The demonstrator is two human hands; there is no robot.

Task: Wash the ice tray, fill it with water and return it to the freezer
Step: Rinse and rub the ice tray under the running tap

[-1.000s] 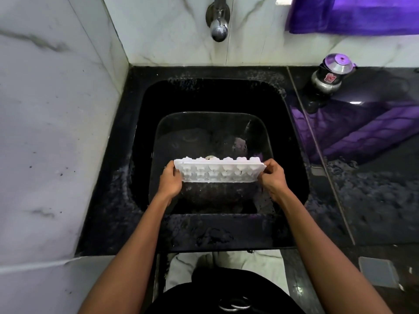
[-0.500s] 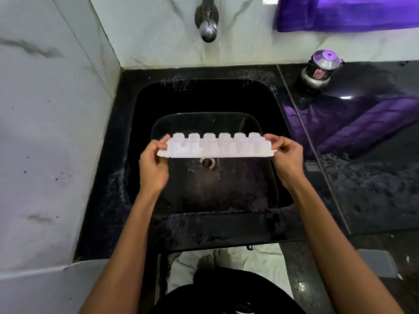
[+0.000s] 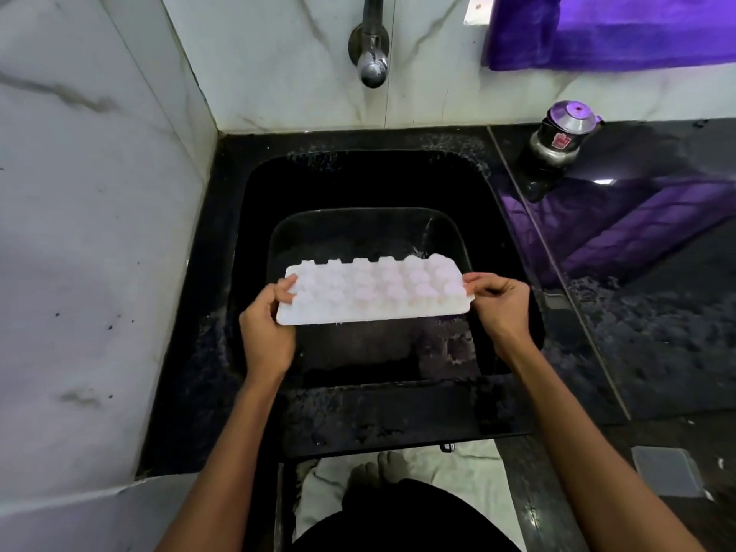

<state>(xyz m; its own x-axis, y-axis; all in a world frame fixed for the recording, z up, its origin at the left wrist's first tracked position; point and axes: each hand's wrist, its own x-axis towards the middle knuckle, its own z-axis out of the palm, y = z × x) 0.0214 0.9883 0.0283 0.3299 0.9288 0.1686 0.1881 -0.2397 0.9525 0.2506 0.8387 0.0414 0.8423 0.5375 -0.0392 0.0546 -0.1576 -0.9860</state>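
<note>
A white plastic ice tray point(image 3: 374, 292) hangs over the black sink point(image 3: 247, 249), its bumpy underside turned up toward me. My left hand point(image 3: 267, 324) grips its left end with the thumb on top. Its right end is pinched by my right hand point(image 3: 498, 304). The tray sits roughly level, above the sink's wet floor. A metal tap point(image 3: 372, 61) sticks out of the marble wall behind the sink; no water runs from it.
Marble walls close off the left and back. Black granite counter point(image 3: 637, 312) extends right, with a small steel pot with purple lid point(image 3: 563, 133) at the back. A purple cloth point(image 3: 617, 29) hangs on the wall. My feet stand on a white mat point(image 3: 458, 492).
The tray rose from deep in the sink, went edge-on, then tipped so its underside faces up. Both hands kept hold of its ends.
</note>
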